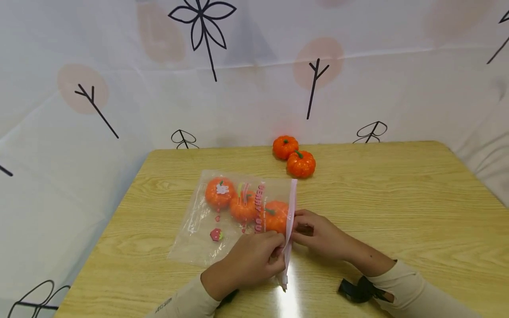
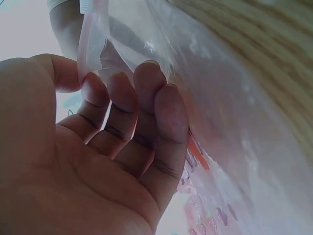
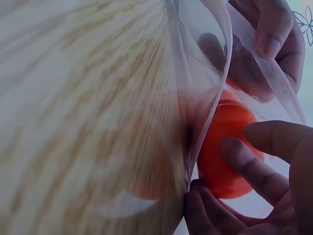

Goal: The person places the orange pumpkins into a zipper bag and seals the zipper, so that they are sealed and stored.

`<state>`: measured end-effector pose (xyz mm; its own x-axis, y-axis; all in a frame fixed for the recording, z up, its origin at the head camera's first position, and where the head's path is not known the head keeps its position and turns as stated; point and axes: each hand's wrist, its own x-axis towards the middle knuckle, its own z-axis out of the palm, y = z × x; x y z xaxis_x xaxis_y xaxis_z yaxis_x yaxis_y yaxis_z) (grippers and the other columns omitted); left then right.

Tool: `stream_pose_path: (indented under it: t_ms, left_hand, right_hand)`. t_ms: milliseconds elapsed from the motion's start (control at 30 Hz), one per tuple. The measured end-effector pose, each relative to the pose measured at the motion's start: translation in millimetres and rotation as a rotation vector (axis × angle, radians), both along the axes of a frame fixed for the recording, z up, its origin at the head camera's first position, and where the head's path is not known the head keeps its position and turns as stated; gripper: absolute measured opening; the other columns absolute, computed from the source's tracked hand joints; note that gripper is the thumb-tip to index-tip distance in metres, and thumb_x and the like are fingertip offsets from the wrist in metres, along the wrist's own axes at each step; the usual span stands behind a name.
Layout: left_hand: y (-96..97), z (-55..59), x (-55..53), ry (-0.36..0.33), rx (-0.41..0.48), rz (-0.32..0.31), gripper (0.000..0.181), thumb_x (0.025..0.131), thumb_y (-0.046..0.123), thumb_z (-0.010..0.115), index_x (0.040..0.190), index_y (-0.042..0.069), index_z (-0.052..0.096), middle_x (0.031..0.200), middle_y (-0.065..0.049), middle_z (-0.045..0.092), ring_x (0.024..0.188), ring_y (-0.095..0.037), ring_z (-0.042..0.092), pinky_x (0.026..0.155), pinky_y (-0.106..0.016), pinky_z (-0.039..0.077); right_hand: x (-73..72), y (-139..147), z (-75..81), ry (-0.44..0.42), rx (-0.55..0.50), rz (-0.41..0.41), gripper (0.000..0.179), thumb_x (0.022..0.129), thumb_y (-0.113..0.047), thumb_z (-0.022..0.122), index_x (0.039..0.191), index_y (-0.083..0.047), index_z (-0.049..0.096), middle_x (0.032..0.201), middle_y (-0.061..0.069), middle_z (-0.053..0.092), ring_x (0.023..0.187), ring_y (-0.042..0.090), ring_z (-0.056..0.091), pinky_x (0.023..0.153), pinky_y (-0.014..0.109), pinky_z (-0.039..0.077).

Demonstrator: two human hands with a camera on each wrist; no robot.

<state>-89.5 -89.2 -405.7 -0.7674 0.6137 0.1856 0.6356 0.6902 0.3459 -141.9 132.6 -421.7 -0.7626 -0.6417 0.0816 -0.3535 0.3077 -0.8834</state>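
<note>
A clear plastic zip bag (image 1: 228, 232) with pink lettering and strawberry prints lies on the table, its pink-edged mouth to the right. Inside it are three orange toy pumpkins: one at the far end (image 1: 218, 198), a middle one (image 1: 241, 208) and one just within the mouth (image 1: 277, 215). My left hand (image 1: 256, 256) pinches the near part of the pink edge between thumb and fingers. At the mouth's far part is my right hand (image 1: 324, 236), thumb and forefinger apart beside the nearest pumpkin (image 3: 227, 161); its lower fingers touch the bag's rim.
Two more orange pumpkins, one behind (image 1: 285, 147) and one in front (image 1: 301, 164), sit together near the table's back edge. A white patterned cloth (image 1: 254, 101) hangs behind the wooden table (image 1: 397, 198). Black straps (image 1: 354, 290) show at my right wrist.
</note>
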Motion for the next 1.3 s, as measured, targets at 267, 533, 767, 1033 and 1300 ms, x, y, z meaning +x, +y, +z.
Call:
stream_pose_path:
  t_ms: [267, 533, 767, 1033, 1300]
  left_hand:
    - [-0.6, -1.7, -0.8, -0.003, 0.005, -0.001, 0.018, 0.082, 0.023, 0.064, 0.075, 0.023, 0.047, 0.070, 0.014, 0.040, 0.060, 0.001, 0.036, 0.053, -0.013, 0.024]
    - [-1.0, -1.6, -1.1, -0.006, 0.011, -0.001, 0.019, 0.081, 0.022, 0.064, 0.076, 0.023, 0.046, 0.069, 0.014, 0.039, 0.060, 0.001, 0.035, 0.052, -0.013, 0.023]
    - [-1.8, -1.5, -0.6, -0.003, 0.010, -0.006, 0.019, 0.082, 0.022, 0.065, 0.076, 0.022, 0.046, 0.071, 0.013, 0.039, 0.062, 0.001, 0.036, 0.053, -0.013, 0.023]
    - [-1.8, -2.5, -1.2, 0.002, 0.012, -0.008, 0.020, 0.081, 0.022, 0.065, 0.075, 0.022, 0.046, 0.072, 0.013, 0.040, 0.062, 0.001, 0.035, 0.053, -0.013, 0.024]
    - [-1.5, -2.6, -1.0, -0.013, 0.002, 0.009, 0.019, 0.083, 0.023, 0.063, 0.075, 0.023, 0.046, 0.072, 0.014, 0.043, 0.063, 0.001, 0.036, 0.053, -0.014, 0.025]
  right_hand:
    - [1.5, 0.5, 0.2, -0.011, 0.036, 0.042, 0.034, 0.100, -0.023, 0.060, 0.128, -0.004, 0.063, 0.139, 0.020, 0.054, 0.129, 0.038, 0.056, 0.101, 0.043, 0.050]
    - [0.9, -1.6, -1.4, -0.040, 0.072, -0.015, 0.032, 0.100, -0.027, 0.060, 0.128, -0.012, 0.060, 0.140, 0.012, 0.058, 0.134, 0.033, 0.053, 0.107, 0.044, 0.045]
    - [1.7, -1.6, -1.4, -0.061, 0.100, -0.029, 0.041, 0.100, -0.028, 0.060, 0.134, -0.006, 0.053, 0.142, 0.017, 0.056, 0.133, 0.037, 0.052, 0.107, 0.049, 0.044]
    - [1.1, -1.2, -2.9, -0.066, 0.110, -0.022, 0.046, 0.100, -0.028, 0.059, 0.139, -0.005, 0.049, 0.146, 0.018, 0.052, 0.135, 0.038, 0.051, 0.108, 0.050, 0.042]
    - [0.6, -1.6, -4.3, -0.035, 0.107, -0.007, 0.051, 0.100, -0.030, 0.059, 0.145, -0.007, 0.047, 0.149, 0.016, 0.049, 0.136, 0.036, 0.050, 0.108, 0.050, 0.042]
